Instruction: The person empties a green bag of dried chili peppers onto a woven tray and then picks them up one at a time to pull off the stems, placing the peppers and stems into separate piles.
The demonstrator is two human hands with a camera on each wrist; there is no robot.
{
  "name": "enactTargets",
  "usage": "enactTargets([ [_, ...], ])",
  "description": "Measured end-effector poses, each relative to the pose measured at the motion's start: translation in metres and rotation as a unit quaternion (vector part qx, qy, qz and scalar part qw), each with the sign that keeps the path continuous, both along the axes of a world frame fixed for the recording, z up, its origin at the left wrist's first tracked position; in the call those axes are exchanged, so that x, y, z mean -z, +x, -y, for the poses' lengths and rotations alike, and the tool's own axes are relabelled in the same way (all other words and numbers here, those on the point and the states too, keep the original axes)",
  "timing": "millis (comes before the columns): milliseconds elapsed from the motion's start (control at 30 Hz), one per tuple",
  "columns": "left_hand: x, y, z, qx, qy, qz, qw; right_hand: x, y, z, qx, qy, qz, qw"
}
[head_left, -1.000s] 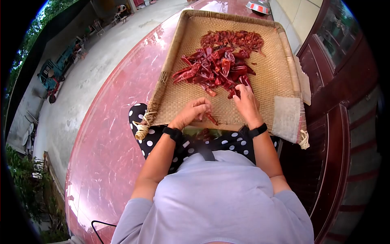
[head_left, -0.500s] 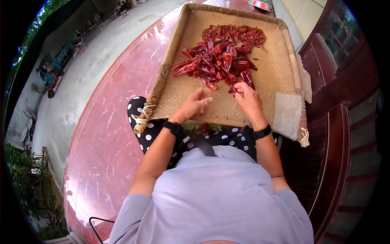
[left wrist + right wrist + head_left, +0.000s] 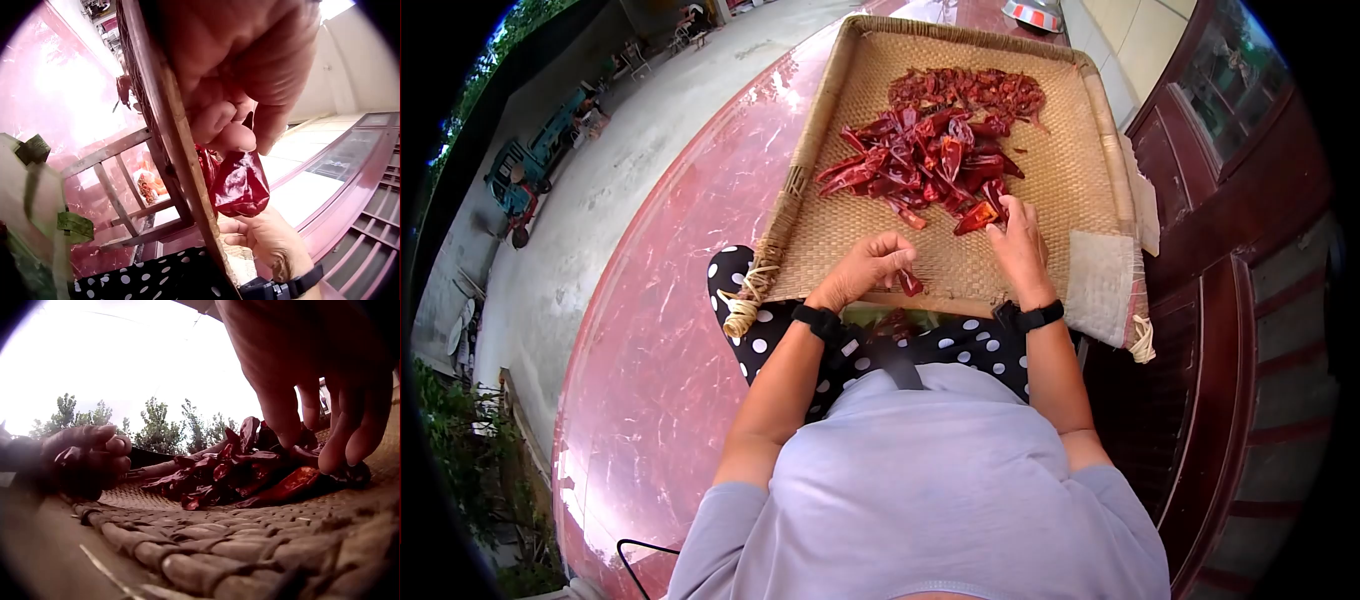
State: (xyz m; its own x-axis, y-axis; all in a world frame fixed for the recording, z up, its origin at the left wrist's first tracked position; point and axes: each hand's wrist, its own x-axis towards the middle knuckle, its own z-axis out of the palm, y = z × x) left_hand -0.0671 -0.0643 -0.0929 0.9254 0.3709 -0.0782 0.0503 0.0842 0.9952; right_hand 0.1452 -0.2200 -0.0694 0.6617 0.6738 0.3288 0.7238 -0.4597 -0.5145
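Observation:
My left hand (image 3: 865, 270) pinches a dried red chili (image 3: 911, 284) by its upper end, above the tray's near edge. In the left wrist view that chili (image 3: 242, 187) is glossy and dark red, hanging from thumb and fingertips. My right hand (image 3: 1022, 250) is at the near right of a heap of whole dried chilies (image 3: 930, 165). Its fingers (image 3: 284, 422) point down onto the heap, fairly straight, the tips right at the peppers. Beside them lies a chili with an orange patch (image 3: 977, 217). All this lies on a woven tray (image 3: 1060, 190).
Behind the heap lies a bed of smaller chili pieces (image 3: 970, 92). The tray has a raised rim (image 3: 805, 150) and a cloth patch (image 3: 1100, 285) at its near right corner. A red table (image 3: 670, 330) extends left; a dark wooden door (image 3: 1200, 330) stands at right.
A chili now shows below my left fingers, where none was visible half a second ago. The orange-patched chili has come into view beside my right fingertips. Both hands remain over the tray.

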Motion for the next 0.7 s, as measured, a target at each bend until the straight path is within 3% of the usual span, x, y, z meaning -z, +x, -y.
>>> enactTargets([
  [133,-0.004,0.0,0.005,0.008,0.0,-0.018,1.0,0.023,0.03,-0.004,0.041,-0.067,0.014,0.997],
  [233,-0.005,0.0,0.006,0.005,-0.019,-0.02,1.0,0.003,0.025,0.002,0.056,-0.089,-0.038,0.994],
  [333,-0.005,-0.003,0.007,0.027,-0.06,0.004,0.998,0.016,0.041,0.004,0.073,-0.046,-0.129,0.988],
  [433,-0.001,-0.001,0.002,0.041,-0.038,-0.012,0.998,0.011,0.032,0.012,-0.036,0.052,-0.2,0.978],
  [533,-0.012,-0.002,0.006,0.033,-0.015,-0.038,0.999,-0.01,0.004,0.021,-0.216,0.089,-0.346,0.908],
  [700,-0.016,-0.004,0.011,-0.023,0.001,0.026,0.999,-0.023,-0.033,0.022,-0.319,-0.011,-0.436,0.841],
])
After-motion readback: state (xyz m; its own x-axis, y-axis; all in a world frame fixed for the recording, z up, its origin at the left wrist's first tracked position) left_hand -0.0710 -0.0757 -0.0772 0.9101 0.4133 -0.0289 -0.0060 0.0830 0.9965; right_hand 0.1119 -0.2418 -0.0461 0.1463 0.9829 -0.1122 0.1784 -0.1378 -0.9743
